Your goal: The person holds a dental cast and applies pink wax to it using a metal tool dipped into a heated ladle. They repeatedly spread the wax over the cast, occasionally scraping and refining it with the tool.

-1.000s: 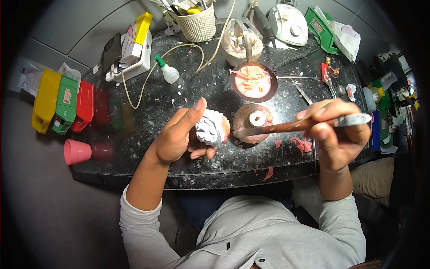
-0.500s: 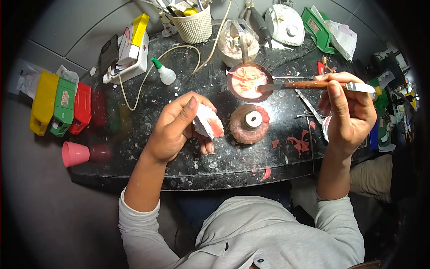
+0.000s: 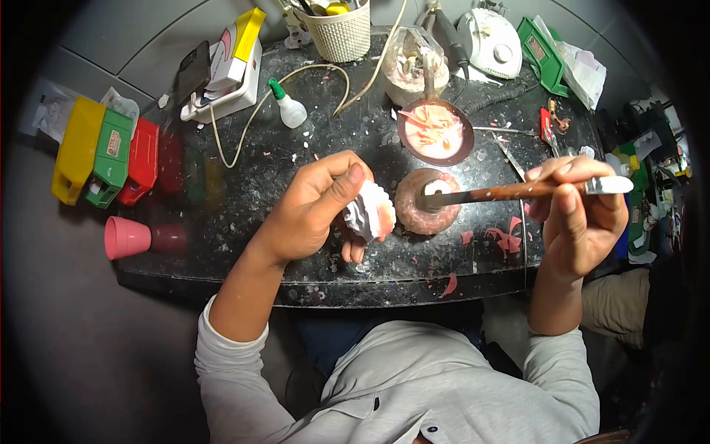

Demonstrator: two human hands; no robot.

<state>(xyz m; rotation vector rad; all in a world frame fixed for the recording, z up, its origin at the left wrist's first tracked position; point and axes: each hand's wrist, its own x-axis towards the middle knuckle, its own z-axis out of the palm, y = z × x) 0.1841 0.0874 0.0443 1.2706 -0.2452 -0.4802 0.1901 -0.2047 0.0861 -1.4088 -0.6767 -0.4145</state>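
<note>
My left hand (image 3: 319, 206) is closed around a white dental cast (image 3: 370, 210) with a patch of pink wax on its side, thumb on top. In my right hand (image 3: 584, 218) is a wax knife (image 3: 510, 192) with a wooden handle, gripped between thumb and fingers. Its blade points left and overlaps the burner's wick holder in this view. The round glass burner (image 3: 416, 212) stands just right of the cast. Behind it a small pan (image 3: 466, 152) holds melted pink wax and folded wax pieces.
Pink wax scraps (image 3: 507, 237) lie at the front right. A green-capped bottle (image 3: 292, 112), a wicker-look basket (image 3: 342, 38) and a white box (image 3: 222, 100) stand toward the back. Colored bins (image 3: 111, 155) and a pink cup (image 3: 127, 238) are at the left. A cable (image 3: 329, 68) curves across the table.
The wax knife has left the pan and come down toward the front, its blade now over the burner. My left hand has shifted slightly right with the cast turned. The camera view has shifted.
</note>
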